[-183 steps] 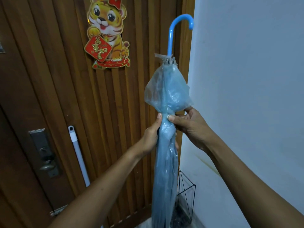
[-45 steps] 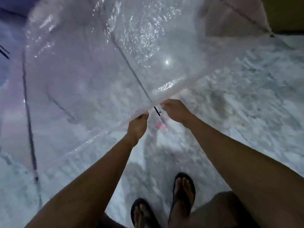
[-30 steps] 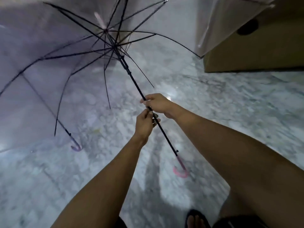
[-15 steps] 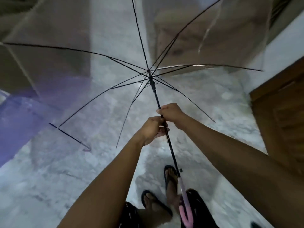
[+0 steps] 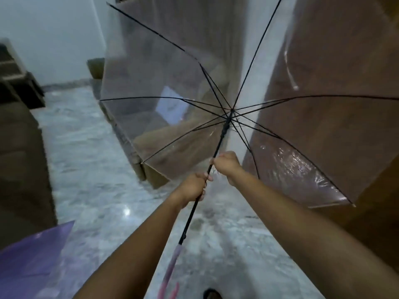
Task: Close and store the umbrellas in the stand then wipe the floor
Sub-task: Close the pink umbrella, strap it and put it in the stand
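A clear umbrella (image 5: 164, 87) with black ribs is fully open and held up in front of me, canopy facing away. Its black shaft (image 5: 219, 145) runs down to a pink curved handle (image 5: 170, 275) near the bottom edge. My left hand (image 5: 193, 187) grips the shaft low down. My right hand (image 5: 226, 164) grips the shaft just above it, below the runner. A second umbrella with a purple canopy (image 5: 32, 260) lies open on the floor at the lower left.
The floor (image 5: 90, 165) is pale marbled stone. Brown cardboard boxes (image 5: 151, 169) stand behind the canopy, and dark furniture (image 5: 19, 160) lines the left. A brown wooden door (image 5: 377, 212) is at the right. My sandalled foot (image 5: 212, 294) shows at the bottom.
The clear umbrella has swung upward and to the right with my view, still open. Both hands keep their grip on the shaft.
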`<state>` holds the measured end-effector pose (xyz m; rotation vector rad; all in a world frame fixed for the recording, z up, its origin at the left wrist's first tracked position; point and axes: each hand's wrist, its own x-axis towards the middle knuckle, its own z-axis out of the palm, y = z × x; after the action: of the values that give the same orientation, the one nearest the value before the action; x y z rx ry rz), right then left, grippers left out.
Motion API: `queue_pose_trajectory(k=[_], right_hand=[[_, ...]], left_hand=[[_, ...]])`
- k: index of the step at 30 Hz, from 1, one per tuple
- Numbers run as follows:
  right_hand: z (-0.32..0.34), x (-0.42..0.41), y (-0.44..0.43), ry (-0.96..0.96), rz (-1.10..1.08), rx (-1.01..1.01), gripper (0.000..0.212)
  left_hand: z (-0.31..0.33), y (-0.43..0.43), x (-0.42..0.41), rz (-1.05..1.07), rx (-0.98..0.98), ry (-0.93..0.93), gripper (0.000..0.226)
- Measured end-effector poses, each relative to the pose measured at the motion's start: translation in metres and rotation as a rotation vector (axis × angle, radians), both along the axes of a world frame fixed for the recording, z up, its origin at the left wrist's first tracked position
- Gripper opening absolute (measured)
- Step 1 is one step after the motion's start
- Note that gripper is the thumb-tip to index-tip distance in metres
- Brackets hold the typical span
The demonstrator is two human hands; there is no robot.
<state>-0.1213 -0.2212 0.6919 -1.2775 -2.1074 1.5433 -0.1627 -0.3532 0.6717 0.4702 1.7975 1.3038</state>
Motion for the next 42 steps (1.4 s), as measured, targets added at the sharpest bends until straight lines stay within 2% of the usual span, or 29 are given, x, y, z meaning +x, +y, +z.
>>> queue_pose_trajectory(k=[1, 2, 6, 8, 12, 15, 17, 20, 23, 25, 28, 30, 34, 38, 42], right_hand=[[0.015, 0.01, -0.003, 0.021, -0.077, 0.029, 0.004], [0.029, 0.021, -0.005, 0.044, -0.147, 0.048, 0.003], [0.08, 0.076, -0.009, 0.123, -0.303, 0.109, 0.011], [0.103, 0.114, -0.013, 0.177, -0.4, 0.157, 0.005], [0.15, 0.195, -0.017, 0.232, -0.531, 0.215, 0.009], [0.185, 0.257, -0.01, 0.263, -0.672, 0.237, 0.024], [0.209, 0.299, -0.012, 0.323, -0.765, 0.253, 0.024], [0.237, 0.364, -0.023, 0.408, -0.828, 0.263, 0.022], [0.248, 0.421, -0.036, 0.605, -0.86, 0.152, 0.019], [0.252, 0.456, -0.045, 0.733, -0.873, 0.064, 0.016], [0.252, 0.51, -0.057, 0.814, -0.855, -0.001, 0.02], [0.25, 0.542, -0.062, 0.874, -0.877, -0.014, 0.021], [0.247, 0.594, -0.072, 0.898, -0.933, 0.056, 0.021], [0.249, 0.63, -0.073, 1.026, -1.018, 0.033, 0.029], [0.236, 0.658, -0.076, 1.063, -1.11, -0.044, 0.03]], left_hand=[[0.016, -0.003, 0.011, -0.043, 0.014, 0.0, 0.03], [0.03, -0.006, 0.023, -0.088, 0.033, -0.013, 0.03], [0.073, -0.015, 0.072, -0.235, 0.138, -0.005, 0.03], [0.092, -0.015, 0.1, -0.257, 0.194, 0.066, 0.033], [0.136, -0.011, 0.16, -0.258, 0.303, 0.304, 0.039], [0.166, -0.014, 0.201, -0.371, 0.328, 0.355, 0.04], [0.18, -0.016, 0.226, -0.426, 0.362, 0.364, 0.038], [0.199, -0.016, 0.272, -0.497, 0.418, 0.348, 0.034], [0.215, -0.019, 0.325, -0.631, 0.391, 0.281, 0.034], [0.219, -0.018, 0.357, -0.763, 0.367, 0.165, 0.034], [0.214, -0.016, 0.402, -0.89, 0.364, -0.01, 0.034], [0.212, -0.018, 0.434, -0.845, 0.428, -0.022, 0.034], [0.214, -0.036, 0.497, -0.673, 0.501, 0.1, 0.026], [0.229, -0.05, 0.551, -0.606, 0.48, 0.089, 0.018], [0.232, -0.056, 0.584, -0.653, 0.398, 0.09, 0.019]])
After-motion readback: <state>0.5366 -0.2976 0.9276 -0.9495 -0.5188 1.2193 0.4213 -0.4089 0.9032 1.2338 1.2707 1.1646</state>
